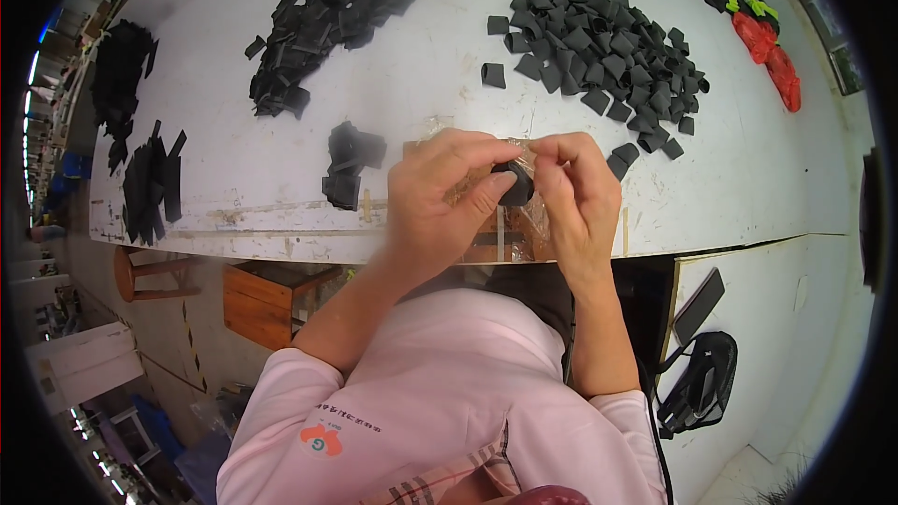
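Observation:
Near the front edge of the white table, my left hand (432, 196) grips a small black loop piece (517, 189) between thumb and fingers. The piece looks curled, and part of it is hidden by my fingers. Close beside it, my right hand (582, 201) has thumb and forefinger pinched together, almost meeting my left fingertips. Whatever is in that pinch is too small to make out. Under both hands lies a brown board covered with clear tape (538, 224). A small stack of flat black pieces (354, 164) sits left of my left hand.
A heap of black loop pieces (608, 51) spreads at the back right; flat black pieces (323, 28) are piled at the back left. Black strips (150, 187) lie at the left edge. A red plastic bag (772, 61) is far right. A black pouch (706, 383) rests on the right-hand surface.

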Demonstrator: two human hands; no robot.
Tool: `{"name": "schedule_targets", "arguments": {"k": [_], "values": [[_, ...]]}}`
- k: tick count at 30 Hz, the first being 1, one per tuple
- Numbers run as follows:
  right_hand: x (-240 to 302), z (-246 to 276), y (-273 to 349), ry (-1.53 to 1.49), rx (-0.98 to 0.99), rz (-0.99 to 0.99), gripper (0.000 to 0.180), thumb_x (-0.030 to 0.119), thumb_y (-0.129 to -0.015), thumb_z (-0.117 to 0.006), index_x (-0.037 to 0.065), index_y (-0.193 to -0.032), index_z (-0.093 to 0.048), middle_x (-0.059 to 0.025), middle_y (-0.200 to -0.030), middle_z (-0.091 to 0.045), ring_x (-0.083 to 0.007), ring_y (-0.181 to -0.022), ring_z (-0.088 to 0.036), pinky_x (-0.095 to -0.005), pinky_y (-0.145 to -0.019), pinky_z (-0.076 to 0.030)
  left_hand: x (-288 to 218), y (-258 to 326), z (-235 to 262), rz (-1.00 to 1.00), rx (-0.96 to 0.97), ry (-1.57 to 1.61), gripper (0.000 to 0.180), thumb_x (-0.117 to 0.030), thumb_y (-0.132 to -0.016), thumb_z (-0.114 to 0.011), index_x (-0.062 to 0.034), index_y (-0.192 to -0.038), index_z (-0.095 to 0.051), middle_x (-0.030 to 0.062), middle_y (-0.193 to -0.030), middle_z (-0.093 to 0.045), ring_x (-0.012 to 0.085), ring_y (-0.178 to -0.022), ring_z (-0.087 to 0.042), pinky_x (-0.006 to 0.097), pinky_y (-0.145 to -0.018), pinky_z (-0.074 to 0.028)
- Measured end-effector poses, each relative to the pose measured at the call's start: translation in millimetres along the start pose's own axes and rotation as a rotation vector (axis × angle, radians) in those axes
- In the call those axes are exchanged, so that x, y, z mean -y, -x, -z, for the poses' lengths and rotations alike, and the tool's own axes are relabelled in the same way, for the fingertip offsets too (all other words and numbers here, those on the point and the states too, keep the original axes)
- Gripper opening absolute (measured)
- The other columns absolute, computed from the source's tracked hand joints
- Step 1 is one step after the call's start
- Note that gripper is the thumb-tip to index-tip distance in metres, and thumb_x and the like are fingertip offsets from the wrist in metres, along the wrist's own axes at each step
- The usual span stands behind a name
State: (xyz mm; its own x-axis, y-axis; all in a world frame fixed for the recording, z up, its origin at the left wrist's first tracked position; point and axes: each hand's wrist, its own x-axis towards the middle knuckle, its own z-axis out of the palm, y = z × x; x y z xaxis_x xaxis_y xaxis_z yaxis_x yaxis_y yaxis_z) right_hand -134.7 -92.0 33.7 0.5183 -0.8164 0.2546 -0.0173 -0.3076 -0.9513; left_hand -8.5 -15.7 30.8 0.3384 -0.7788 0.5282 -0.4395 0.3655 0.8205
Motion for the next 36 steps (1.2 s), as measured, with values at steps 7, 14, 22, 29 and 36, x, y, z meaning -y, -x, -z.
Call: {"name": "schedule_targets", "arguments": {"k": [7, 14, 22, 29, 36], "values": [[14, -4, -1, 0.228, 0.103, 0.303, 0.024, 0.011, -0.065, -0.068, 0.002, -0.083, -0.056, -0.0075, -0.075, -0.052, -0.0187, -0.058, -0.051, -0.0275, -0.049, -0.041, 1, 3, -1, 0.004, -0.089, 0.099, 0.013, 0.002, -0.074, -0.059, -0.0025, -0.086, -0.06, 0.0048, -0.081, -0.059, 0.0122, -0.068, -0.054, 0.022, -0.061, -0.043], [12, -7, -4, 0.264, 0.039, 0.323, 0.017, 0.002, -0.065, -0.065, 0.002, -0.078, -0.056, -0.0076, -0.071, -0.052, -0.0197, -0.058, -0.051, -0.0282, -0.048, -0.041, 7, 11, 5, 0.424, -0.323, 0.801, 0.009, -0.003, -0.082, -0.051, 0.0014, -0.089, -0.055, 0.0091, -0.084, -0.056, 0.0156, -0.08, -0.052, 0.027, -0.077, -0.041], [-5, -7, 0, 0.386, 0.026, 0.459, 0.016, -0.005, -0.062, -0.061, 0.001, -0.076, -0.055, -0.0073, -0.071, -0.051, -0.0219, -0.061, -0.05, -0.0305, -0.049, -0.04, 8, 19, 7, 0.349, -0.244, 0.586, 0.008, 0.003, -0.08, -0.051, 0.0031, -0.086, -0.056, 0.0088, -0.083, -0.056, 0.0136, -0.077, -0.05, 0.025, -0.074, -0.039], [5, -6, -3, 0.485, 0.095, 0.496, 0.016, -0.003, -0.062, -0.061, 0.001, -0.076, -0.056, -0.0074, -0.069, -0.051, -0.0218, -0.06, -0.05, -0.0296, -0.048, -0.04, 10, 24, 9, 0.382, -0.252, 0.526, 0.006, 0.003, -0.079, -0.052, 0.0033, -0.083, -0.056, 0.0082, -0.083, -0.056, 0.0122, -0.076, -0.05, 0.023, -0.073, -0.039], [8, -4, -2, 0.396, 0.131, 0.33, 0.01, -0.003, -0.066, -0.058, 0.0, -0.075, -0.056, -0.0094, -0.067, -0.051, -0.0204, -0.057, -0.05, -0.0286, -0.048, -0.039, 14, 29, -1, 0.453, -0.253, 0.655, 0.01, 0.004, -0.079, -0.05, 0.0023, -0.087, -0.055, 0.0069, -0.084, -0.056, 0.0089, -0.076, -0.05, 0.021, -0.07, -0.04]]}}
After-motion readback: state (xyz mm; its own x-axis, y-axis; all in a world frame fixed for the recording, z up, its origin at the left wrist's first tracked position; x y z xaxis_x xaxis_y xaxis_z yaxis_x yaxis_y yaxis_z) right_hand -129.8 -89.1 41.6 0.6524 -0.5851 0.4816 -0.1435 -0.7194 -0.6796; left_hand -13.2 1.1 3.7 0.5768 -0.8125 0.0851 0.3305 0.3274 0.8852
